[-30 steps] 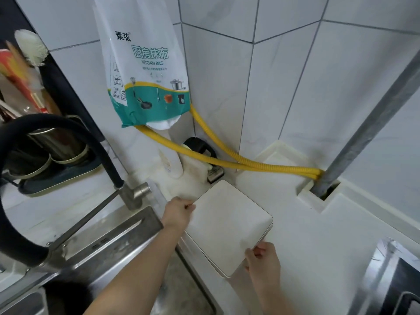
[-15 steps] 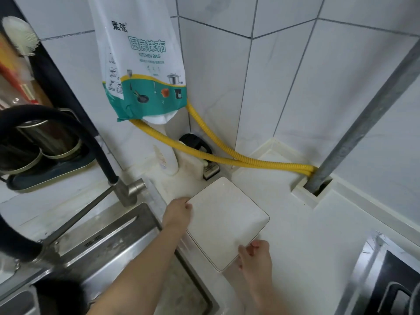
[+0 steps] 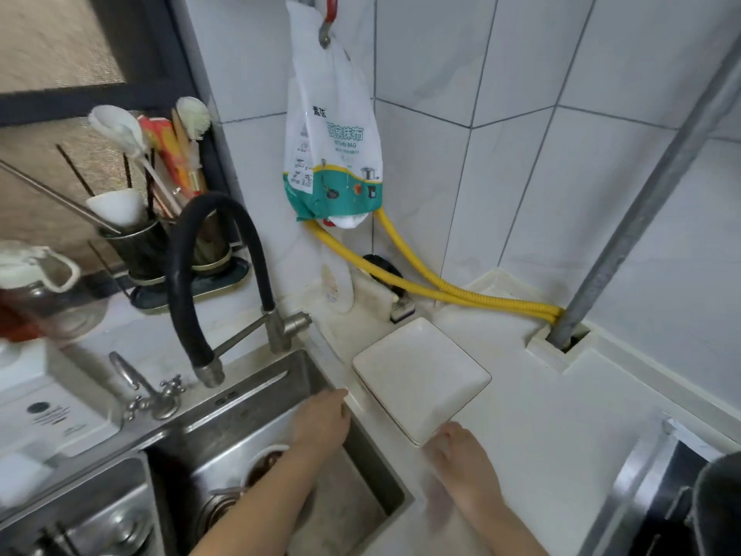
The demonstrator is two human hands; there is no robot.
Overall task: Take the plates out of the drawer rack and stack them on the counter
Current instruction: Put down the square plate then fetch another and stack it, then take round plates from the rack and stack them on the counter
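A stack of square white plates [image 3: 421, 379] with a thin gold rim lies flat on the white counter [image 3: 561, 427], near the wall corner. My left hand [image 3: 320, 419] hovers over the sink's right edge, just left of the stack, fingers loose and holding nothing. My right hand [image 3: 461, 451] sits at the stack's near corner, fingertips close to the rim, with nothing in it. The drawer rack is out of view.
A steel sink [image 3: 260, 455] with a black hose faucet [image 3: 208, 282] lies to the left. Yellow hoses [image 3: 441, 290] and a grey pipe [image 3: 641, 210] run behind the plates. A kitchen rag bag [image 3: 333, 146] hangs on the wall. A stove edge [image 3: 661, 483] is at right.
Both hands let go of the plates and drew back toward me; the stack now rests on the counter. The camera tilted up and pulled back, showing more of the sink.
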